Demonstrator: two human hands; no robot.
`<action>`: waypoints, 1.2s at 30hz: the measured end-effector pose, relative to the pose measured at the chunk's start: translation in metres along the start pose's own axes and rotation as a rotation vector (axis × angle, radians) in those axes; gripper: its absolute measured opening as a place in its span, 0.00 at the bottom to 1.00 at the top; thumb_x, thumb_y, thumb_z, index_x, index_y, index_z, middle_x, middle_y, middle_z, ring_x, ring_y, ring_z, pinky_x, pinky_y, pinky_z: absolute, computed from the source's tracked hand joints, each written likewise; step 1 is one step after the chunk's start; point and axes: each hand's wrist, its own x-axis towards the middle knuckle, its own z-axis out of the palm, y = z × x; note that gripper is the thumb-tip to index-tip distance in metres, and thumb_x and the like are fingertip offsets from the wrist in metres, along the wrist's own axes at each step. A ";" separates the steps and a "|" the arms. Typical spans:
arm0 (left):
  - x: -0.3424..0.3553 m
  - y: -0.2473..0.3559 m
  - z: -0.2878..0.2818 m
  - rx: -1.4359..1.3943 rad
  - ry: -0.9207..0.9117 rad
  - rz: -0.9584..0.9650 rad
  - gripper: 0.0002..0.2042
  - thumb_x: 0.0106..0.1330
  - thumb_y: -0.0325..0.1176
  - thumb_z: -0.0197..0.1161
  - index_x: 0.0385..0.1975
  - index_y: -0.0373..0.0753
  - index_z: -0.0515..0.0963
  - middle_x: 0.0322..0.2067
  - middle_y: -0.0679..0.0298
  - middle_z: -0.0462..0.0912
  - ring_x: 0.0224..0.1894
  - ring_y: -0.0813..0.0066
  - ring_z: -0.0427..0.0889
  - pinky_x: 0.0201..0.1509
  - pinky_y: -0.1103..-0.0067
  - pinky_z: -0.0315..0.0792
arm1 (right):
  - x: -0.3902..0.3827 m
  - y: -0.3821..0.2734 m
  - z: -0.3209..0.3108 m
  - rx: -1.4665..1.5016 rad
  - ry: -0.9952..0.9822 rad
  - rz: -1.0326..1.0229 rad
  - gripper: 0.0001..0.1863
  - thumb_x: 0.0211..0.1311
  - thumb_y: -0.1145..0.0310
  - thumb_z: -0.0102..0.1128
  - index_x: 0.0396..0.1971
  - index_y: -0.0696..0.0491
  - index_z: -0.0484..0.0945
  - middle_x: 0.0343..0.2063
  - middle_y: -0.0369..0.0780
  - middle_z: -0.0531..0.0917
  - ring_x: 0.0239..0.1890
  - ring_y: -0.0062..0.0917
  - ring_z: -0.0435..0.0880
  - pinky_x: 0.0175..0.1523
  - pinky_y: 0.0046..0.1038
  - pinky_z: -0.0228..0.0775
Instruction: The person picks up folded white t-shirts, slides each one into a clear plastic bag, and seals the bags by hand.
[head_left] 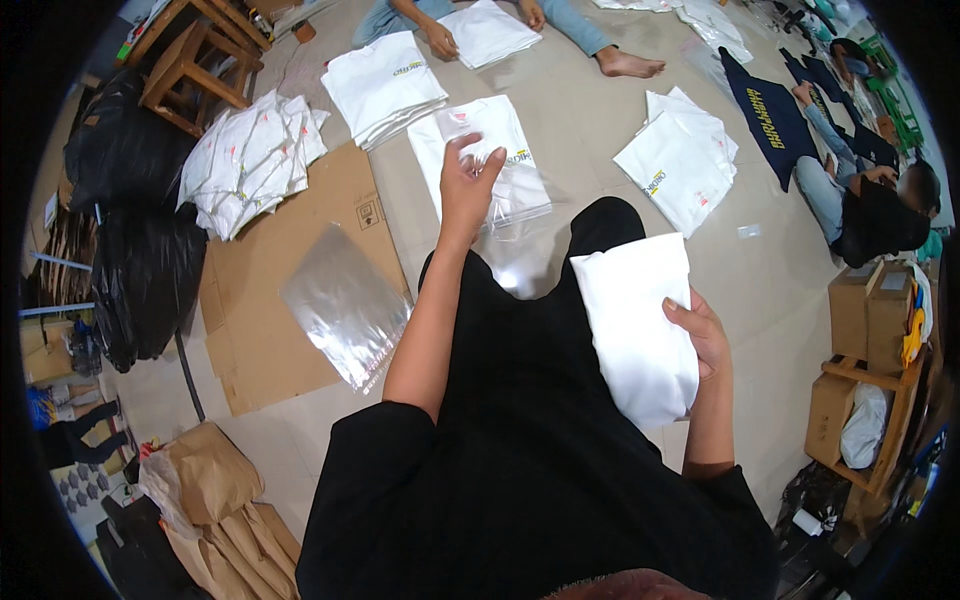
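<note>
My left hand (468, 185) is raised at the middle, its fingers curled on a clear plastic bag (520, 210) that hangs over a printed white folded garment (432, 148) on the floor. At the right, my right hand (698, 330) grips a folded white cloth (632, 325) over my black-clad leg. A stack of clear bags (340, 305) lies on a cardboard sheet (240, 330) to my left.
White garment piles (245, 160) (680, 160) (385, 90) surround me. Other people (628, 63) (890, 205) sit ahead and at right, near dark printed garments (760, 125). Black bags (135, 280), a wooden stool (200, 75), brown sacks (210, 480) and boxes (865, 320) line the edges.
</note>
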 end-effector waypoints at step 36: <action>-0.124 -0.059 0.139 -0.196 -0.925 -0.090 0.28 0.77 0.31 0.58 0.75 0.37 0.64 0.66 0.51 0.77 0.65 0.67 0.78 0.68 0.73 0.72 | -0.031 -0.008 -0.038 -0.019 -0.051 -0.026 0.34 0.68 0.75 0.63 0.72 0.64 0.63 0.59 0.48 0.81 0.58 0.33 0.85 0.62 0.34 0.79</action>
